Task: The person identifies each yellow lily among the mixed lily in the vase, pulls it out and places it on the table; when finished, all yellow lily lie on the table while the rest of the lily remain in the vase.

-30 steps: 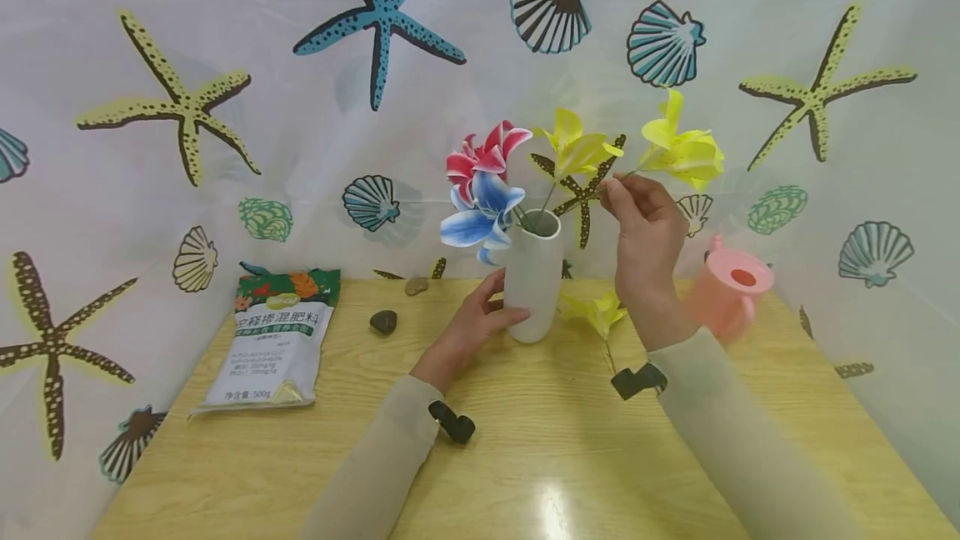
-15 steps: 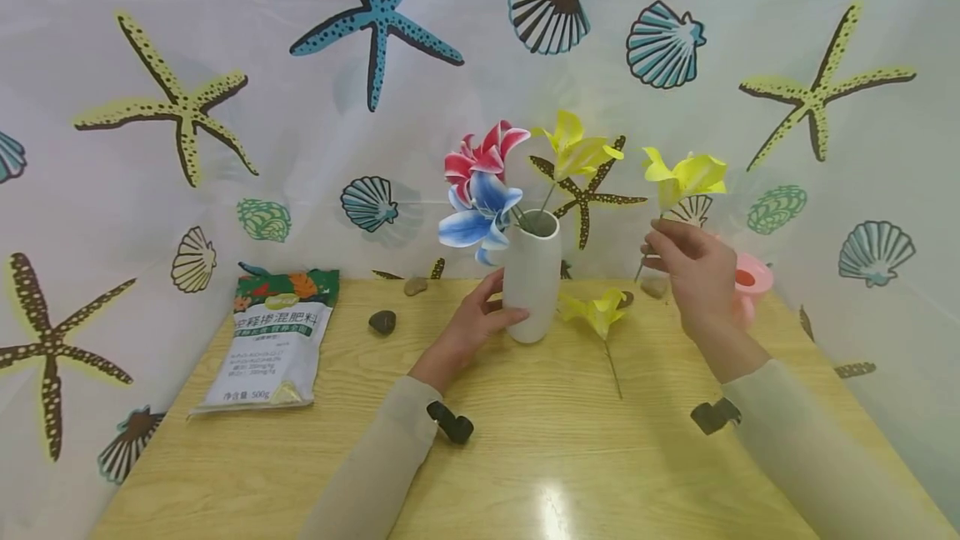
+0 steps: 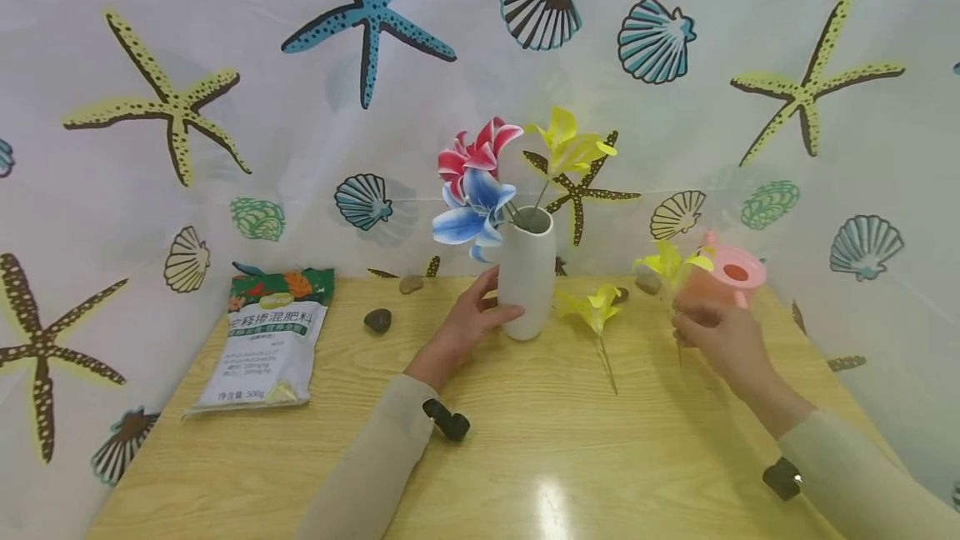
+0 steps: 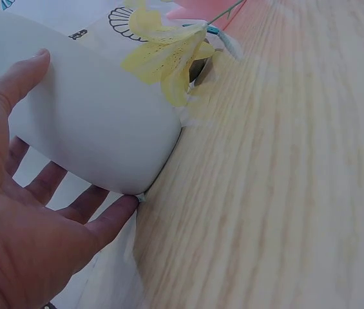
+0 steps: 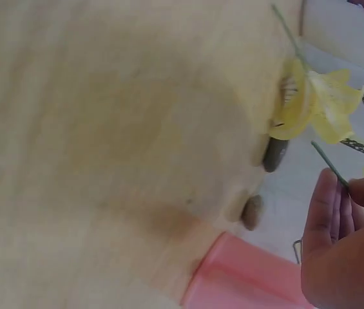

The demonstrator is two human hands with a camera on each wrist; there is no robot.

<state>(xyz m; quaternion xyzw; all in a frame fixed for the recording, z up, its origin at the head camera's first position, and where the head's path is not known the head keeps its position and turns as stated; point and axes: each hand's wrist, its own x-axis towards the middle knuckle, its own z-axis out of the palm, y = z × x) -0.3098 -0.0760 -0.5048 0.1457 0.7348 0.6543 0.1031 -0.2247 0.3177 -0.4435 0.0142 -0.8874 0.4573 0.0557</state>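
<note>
The white vase stands upright, holding a red-pink lily, a blue lily and a yellow lily. My left hand grips its lower left side; in the left wrist view the thumb lies across the vase and the fingers curl behind it, near its base. At the right, my right hand pinches the green stem of another yellow lily, its bloom pointing up in the head view. Between vase and right hand, one more yellow lily lies on the wooden table.
A pink watering can stands behind my right hand. Stones lie near the table's back, on both sides of the vase. A fertilizer bag lies at the left. A sea-patterned cloth rises behind the table.
My right hand has moved right and down from beside the vase flowers, lowering the yellow lily toward the table. The left hand keeps its grip on the vase.
</note>
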